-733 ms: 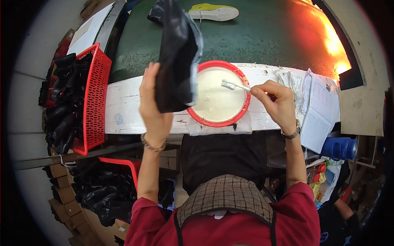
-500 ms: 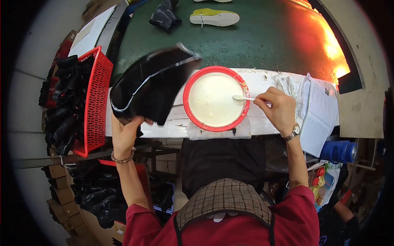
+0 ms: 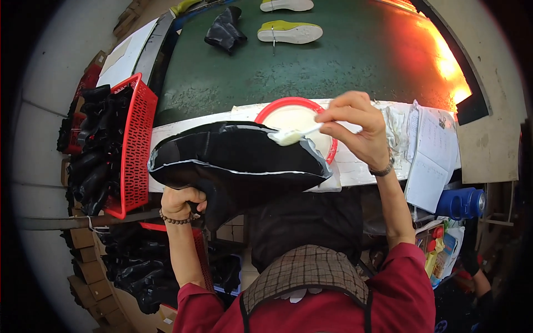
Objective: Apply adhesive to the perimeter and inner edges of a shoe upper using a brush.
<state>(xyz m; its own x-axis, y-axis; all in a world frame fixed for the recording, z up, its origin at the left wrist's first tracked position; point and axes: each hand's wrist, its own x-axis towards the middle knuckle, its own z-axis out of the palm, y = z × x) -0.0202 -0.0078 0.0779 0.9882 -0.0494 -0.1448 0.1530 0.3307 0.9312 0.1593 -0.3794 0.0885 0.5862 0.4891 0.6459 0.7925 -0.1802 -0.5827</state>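
Observation:
A black boot (image 3: pixel 239 149) is held sole up in front of me, with a white line running along the edge of its sole. My left hand (image 3: pixel 184 203) is closed round it at the lower left, partly hidden by it. In my right hand (image 3: pixel 355 125) a small white brush (image 3: pixel 288 136) is pinched by its handle. Its head, loaded with creamy white paste, is at the right end of the sole and seems to touch it. Behind the boot stands a red-rimmed bowl (image 3: pixel 290 101) of the creamy liquid, partly covered by boot and hand.
A red basket (image 3: pixel 139 144) of black boots stands at the left, more boots below it. Beyond the white ledge, a green belt (image 3: pixel 311 72) carries a black boot (image 3: pixel 225 30) and yellow shoes (image 3: pixel 290 32). At right lie papers (image 3: pixel 430 150) and a blue jug (image 3: pixel 459 203); an orange glow lights the far right.
The boot has swung down and right, from upright to lying level across the bowl's front. The brush has left the bowl and come to the boot's sole. The belt's shoes have shifted slightly.

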